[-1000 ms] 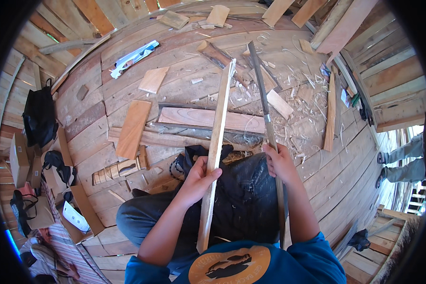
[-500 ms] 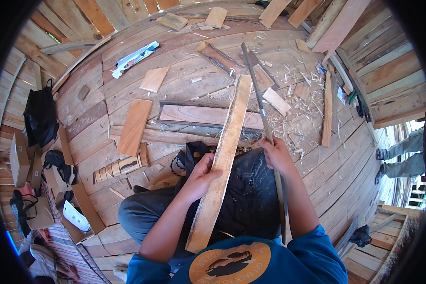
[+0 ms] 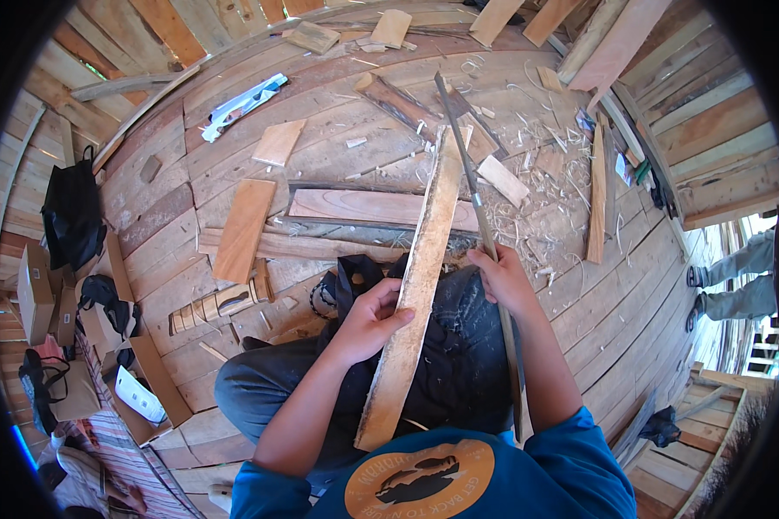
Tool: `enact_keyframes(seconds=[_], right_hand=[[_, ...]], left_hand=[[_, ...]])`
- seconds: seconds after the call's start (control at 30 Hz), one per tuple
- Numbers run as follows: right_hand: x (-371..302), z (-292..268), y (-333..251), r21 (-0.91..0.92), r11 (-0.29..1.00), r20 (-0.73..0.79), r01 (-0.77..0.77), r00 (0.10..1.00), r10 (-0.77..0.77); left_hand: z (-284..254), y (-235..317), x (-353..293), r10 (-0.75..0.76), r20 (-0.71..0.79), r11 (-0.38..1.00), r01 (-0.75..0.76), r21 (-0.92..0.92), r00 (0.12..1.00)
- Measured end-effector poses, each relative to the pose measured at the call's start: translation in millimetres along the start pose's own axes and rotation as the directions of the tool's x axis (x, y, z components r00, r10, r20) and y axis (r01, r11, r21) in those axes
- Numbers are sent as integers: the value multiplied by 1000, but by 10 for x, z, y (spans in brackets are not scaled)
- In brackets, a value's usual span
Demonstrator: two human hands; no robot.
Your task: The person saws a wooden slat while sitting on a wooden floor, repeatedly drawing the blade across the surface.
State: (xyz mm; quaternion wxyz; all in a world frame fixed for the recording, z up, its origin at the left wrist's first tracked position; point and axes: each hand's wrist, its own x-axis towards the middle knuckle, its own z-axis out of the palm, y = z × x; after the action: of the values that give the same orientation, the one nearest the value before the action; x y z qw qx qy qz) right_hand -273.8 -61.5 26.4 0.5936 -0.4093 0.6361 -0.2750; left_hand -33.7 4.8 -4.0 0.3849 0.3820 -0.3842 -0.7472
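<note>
I sit on the floor with a long, narrow wooden board (image 3: 417, 285) tilted over my lap, its near end close to my shirt. My left hand (image 3: 375, 322) grips the board's left edge around mid-length, thumb lying on its face. My right hand (image 3: 502, 278) is closed round the long handle of a knife (image 3: 477, 201). A metal band joins that handle to a narrow dark blade, which points away from me and crosses the board's far right edge. The handle's rear part runs along the inside of my right forearm.
Curled shavings (image 3: 528, 225) and wood offcuts (image 3: 504, 180) litter the floor ahead. A reddish plank (image 3: 363, 206) lies beyond my knees, with a flat board (image 3: 244, 230) to its left. Cardboard boxes (image 3: 160, 381) and a black bag (image 3: 71, 212) stand at left. Someone's legs (image 3: 740, 281) show at right.
The board has slid slightly away from me, its near end now farther from my shirt. The knife has shifted a little left, and its blade now overlaps the board's far edge.
</note>
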Motion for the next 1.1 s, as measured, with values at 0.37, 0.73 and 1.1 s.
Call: enact_keyframes(seconds=[0.37,0.73,1.1], right_hand=[[0,9,10,-35,999,-5,17,1000,-17],[30,124,158,18,980,29,198,980,-198],[-47,-23,63,138,985,28,103,994,-108]], left_hand=[[-10,-45,18,-7,35,1000,6,27,999],[29,-108,31,-109,191,991,90,103,976],[-2,-15,-29,-255,286,960,207,189,924]])
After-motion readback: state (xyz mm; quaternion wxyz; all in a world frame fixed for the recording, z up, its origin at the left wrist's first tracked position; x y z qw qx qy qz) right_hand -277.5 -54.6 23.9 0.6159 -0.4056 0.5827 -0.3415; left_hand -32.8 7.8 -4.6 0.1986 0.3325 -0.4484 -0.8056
